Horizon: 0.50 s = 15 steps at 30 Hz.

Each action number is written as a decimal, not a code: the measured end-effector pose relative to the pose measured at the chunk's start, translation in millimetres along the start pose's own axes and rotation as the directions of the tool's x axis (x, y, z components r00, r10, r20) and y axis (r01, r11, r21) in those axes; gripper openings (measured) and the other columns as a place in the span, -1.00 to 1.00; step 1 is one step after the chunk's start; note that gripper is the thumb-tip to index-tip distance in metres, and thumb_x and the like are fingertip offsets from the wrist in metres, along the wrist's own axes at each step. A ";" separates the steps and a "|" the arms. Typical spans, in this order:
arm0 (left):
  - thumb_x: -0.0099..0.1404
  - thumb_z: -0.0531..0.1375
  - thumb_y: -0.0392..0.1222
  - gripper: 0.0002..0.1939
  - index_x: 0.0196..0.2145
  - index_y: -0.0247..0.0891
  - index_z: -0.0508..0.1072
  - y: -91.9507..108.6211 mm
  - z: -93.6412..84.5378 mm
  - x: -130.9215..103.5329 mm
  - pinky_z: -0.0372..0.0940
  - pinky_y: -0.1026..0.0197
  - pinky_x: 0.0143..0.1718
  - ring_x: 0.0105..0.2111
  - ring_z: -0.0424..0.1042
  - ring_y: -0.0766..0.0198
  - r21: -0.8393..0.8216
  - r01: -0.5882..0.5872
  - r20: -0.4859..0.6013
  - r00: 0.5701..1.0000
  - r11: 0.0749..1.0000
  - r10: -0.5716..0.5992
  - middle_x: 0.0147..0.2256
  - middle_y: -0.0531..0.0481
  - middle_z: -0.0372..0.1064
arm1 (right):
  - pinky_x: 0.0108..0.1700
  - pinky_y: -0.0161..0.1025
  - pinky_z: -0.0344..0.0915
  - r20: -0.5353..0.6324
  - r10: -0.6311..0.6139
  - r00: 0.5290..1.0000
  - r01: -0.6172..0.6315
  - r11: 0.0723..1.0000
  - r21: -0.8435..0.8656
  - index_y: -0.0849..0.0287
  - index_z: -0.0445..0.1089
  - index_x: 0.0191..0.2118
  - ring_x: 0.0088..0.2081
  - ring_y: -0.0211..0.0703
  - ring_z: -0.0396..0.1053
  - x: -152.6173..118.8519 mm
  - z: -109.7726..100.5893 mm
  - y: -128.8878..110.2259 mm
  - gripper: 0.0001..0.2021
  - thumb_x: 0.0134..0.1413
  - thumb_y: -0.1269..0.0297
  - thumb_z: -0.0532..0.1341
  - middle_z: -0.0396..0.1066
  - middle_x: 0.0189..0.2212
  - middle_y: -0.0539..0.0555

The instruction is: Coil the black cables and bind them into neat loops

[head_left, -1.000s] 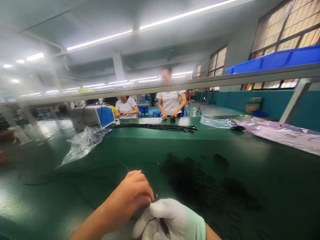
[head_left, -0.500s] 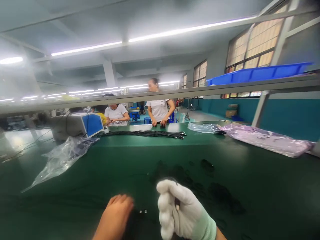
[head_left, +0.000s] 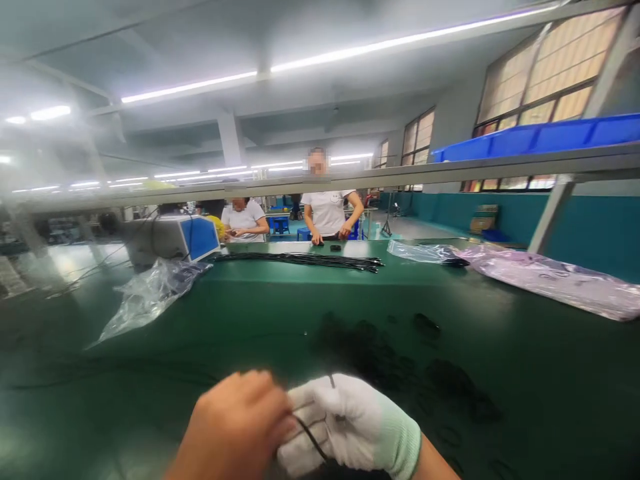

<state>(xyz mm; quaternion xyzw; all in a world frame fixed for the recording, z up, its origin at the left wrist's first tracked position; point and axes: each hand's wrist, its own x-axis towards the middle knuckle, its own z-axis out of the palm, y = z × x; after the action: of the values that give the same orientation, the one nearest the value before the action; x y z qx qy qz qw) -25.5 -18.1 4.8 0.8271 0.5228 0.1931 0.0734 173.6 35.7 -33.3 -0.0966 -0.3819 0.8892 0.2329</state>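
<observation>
My right hand point(head_left: 350, 423), in a white knit glove with a pale green cuff, curls around a thin black cable point(head_left: 311, 437). A stretch of this cable crosses the gloved palm, and a short dark piece shows above the thumb. Bare and blurred, my left hand point(head_left: 237, 417) is closed against the gloved fingertips, with the cable running in at its fingers. Its fingertips are partly hidden. Beyond both hands, dark coiled cables point(head_left: 370, 350) lie loosely on the green table point(head_left: 250, 320).
A bundle of straight black cables point(head_left: 310, 260) lies across the far table. Clear plastic bags lie at left point(head_left: 155, 297) and right point(head_left: 425, 253), beside a pink bag point(head_left: 555, 277). A blue-and-grey machine point(head_left: 197, 237) stands left. A shelf bar point(head_left: 350, 181) crosses overhead; two people work beyond.
My left hand has moved right and up to meet the gloved hand and closed at the cable. The gloved hand has turned, palm more toward the left. The camera view has shifted slightly left.
</observation>
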 end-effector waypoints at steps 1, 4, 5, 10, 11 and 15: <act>0.27 0.13 0.00 -0.82 -0.40 -0.02 0.50 -1.5 -8.1 10.6 0.22 0.19 -0.35 -0.38 0.36 0.21 -0.037 0.017 0.008 1.000 0.999 -0.016 -0.41 0.04 0.41 | -0.10 -0.09 0.21 0.030 0.032 0.999 -0.032 0.999 0.006 0.43 0.34 -0.11 -0.24 -0.07 0.41 0.9 1.9 4.9 -0.47 -0.11 0.09 0.37 0.38 -0.29 0.22; 0.19 0.18 -0.14 -0.87 -0.49 -0.10 0.49 -0.8 -21.2 34.3 0.17 0.28 -0.42 -0.43 0.35 0.30 -0.222 0.067 0.027 0.998 0.973 -0.063 -0.43 0.10 0.40 | -0.20 -0.28 0.18 0.046 0.062 0.997 -0.067 0.992 0.105 0.37 0.34 -0.23 -0.35 -0.26 0.36 5.0 3.0 19.0 -0.63 -0.14 0.26 0.39 0.32 -0.44 0.05; 0.17 0.19 -0.17 -0.88 -0.50 -0.12 0.49 -0.3 -21.2 39.5 0.16 0.30 -0.43 -0.46 0.33 0.32 -0.272 0.082 0.028 0.997 0.959 -0.077 -0.45 0.11 0.39 | -0.22 -0.32 0.16 0.041 0.059 0.997 -0.064 0.989 0.136 0.35 0.33 -0.27 -0.39 -0.30 0.33 6.5 2.5 22.9 -0.67 -0.14 0.30 0.39 0.29 -0.48 0.01; 0.16 0.17 -0.19 -0.86 -0.49 -0.22 0.50 -15.1 14.1 49.0 0.18 0.32 -0.41 -0.43 0.35 0.30 -0.474 0.119 0.069 0.993 0.873 -0.098 -0.46 0.08 0.42 | -0.23 -0.27 0.16 0.067 0.038 0.997 -0.047 0.990 0.130 0.34 0.29 -0.36 -0.47 -0.32 0.26 9.8 4.4 25.3 -0.71 -0.09 0.24 0.36 0.17 -0.54 -0.06; 0.21 0.12 -0.16 -0.80 -0.46 -0.24 0.50 -21.3 28.0 46.7 0.20 0.31 -0.39 -0.40 0.37 0.28 -0.516 0.125 0.085 0.992 0.848 -0.094 -0.44 0.05 0.44 | -0.22 -0.26 0.16 0.051 0.014 0.999 -0.022 0.989 0.150 0.32 0.29 -0.34 -0.48 -0.33 0.25 9.2 5.5 21.8 -0.70 -0.10 0.23 0.36 0.14 -0.55 -0.09; 0.34 -0.06 -0.13 -0.69 -0.33 -0.15 0.47 -40.0 86.7 19.7 0.23 0.27 -0.40 -0.36 0.43 0.22 -0.297 0.166 0.166 0.979 0.940 -0.121 -0.37 0.02 0.47 | -0.20 -0.14 0.23 -0.092 -0.190 0.978 0.206 0.954 0.218 0.25 0.29 -0.25 -0.50 -0.39 0.14 6.4 7.0 4.4 -0.69 -0.04 0.18 0.34 0.05 -0.54 -0.15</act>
<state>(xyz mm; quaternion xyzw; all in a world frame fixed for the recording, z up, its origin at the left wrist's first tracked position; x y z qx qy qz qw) -17.1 24.1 -82.6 0.7768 0.5383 0.2060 0.2537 164.1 31.7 -31.6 -0.0619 -0.2773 0.8952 0.3434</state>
